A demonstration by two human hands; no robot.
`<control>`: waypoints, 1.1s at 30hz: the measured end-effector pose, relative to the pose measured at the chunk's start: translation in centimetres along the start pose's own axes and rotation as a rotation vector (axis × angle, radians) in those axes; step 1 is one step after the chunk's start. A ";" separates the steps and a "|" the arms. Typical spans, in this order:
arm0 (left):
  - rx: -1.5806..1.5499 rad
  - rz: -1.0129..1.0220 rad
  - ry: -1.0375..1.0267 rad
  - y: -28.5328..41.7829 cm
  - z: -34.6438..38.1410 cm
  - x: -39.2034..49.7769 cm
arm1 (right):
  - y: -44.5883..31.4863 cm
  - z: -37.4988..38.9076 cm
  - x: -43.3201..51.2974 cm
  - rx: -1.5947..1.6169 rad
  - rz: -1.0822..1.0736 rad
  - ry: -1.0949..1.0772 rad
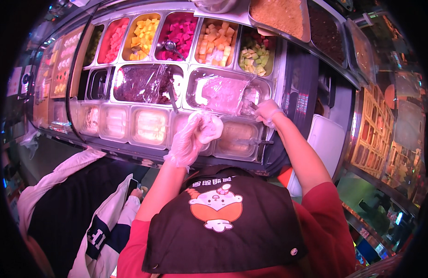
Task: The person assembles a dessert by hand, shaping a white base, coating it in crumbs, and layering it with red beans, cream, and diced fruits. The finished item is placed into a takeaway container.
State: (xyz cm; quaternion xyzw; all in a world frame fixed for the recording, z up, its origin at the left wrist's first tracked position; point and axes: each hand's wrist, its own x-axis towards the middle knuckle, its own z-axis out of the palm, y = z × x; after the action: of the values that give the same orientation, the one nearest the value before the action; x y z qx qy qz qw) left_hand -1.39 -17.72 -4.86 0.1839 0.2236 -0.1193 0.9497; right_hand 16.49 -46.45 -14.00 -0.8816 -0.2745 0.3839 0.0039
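Observation:
In a clear plastic glove, my left hand [186, 142] holds a soft white round of dough [209, 128] with pale lilac filling on it. It is above the near row of clear containers. My right hand [267, 113], gloved too, grips the handle of a utensil [252, 105] whose end dips into the right side of a metal pan. That pan holds pale lilac paste [222, 91], partly covered with plastic film. To its left, a second pan holds a dark filling [141, 83] under film, with a dark handle [172, 99] sticking out.
Steel pans of diced fruit line the back, including yellow cubes [144, 33] and magenta cubes [179, 31] with a metal scoop [170, 45]. Clear containers [149, 127] stand along the front. Trays of tan crumbs [278, 15] and dark crumbs [325, 34] sit back right. Another person's sleeve [109, 222] is at lower left.

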 end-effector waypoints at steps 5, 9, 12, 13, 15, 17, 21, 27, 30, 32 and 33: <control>0.011 0.030 -0.005 -0.5 -0.8 0.0 | -4.7 -0.6 -2.0 0.161 0.237 0.119; -0.056 -0.004 -0.099 -0.9 -0.6 0.0 | -6.5 -1.3 -3.1 0.206 0.278 0.085; -0.124 -0.021 -0.186 -1.0 -0.1 0.1 | -6.4 -1.9 -3.2 0.139 0.225 0.015; -0.141 -0.028 -0.118 -1.0 0.2 0.0 | -6.3 -2.1 -3.2 0.092 0.174 -0.008; -0.158 -0.027 0.005 -1.1 0.8 -0.1 | -6.1 -2.7 -2.9 0.014 0.101 -0.047; -0.118 -0.016 0.053 -0.9 1.2 -0.2 | -5.9 -3.3 -2.5 -0.052 0.062 -0.103; -0.050 -0.015 0.075 -0.4 1.5 0.0 | -5.1 -4.9 -1.5 -0.170 -0.076 -0.144; -0.024 -0.031 -0.072 0.2 0.5 0.1 | -1.7 -8.1 1.2 -0.183 -0.172 -0.391; -0.029 0.001 -0.088 0.0 -0.1 0.2 | -0.8 -8.6 2.1 -0.167 -0.142 -0.233; -0.047 -0.028 -0.039 -0.4 -0.4 0.4 | -1.1 -8.1 2.0 -0.118 -0.083 -0.103; -0.066 -0.041 -0.018 -0.5 -0.5 0.5 | -1.4 -7.6 1.8 -0.116 -0.127 -0.075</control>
State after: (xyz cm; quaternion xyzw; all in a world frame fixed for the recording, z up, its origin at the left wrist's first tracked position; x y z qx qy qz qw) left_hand -1.30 -18.04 -5.65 0.1468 0.2225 -0.1328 0.9546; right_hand 22.00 -42.86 -9.60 -0.8462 -0.3518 0.3988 -0.0331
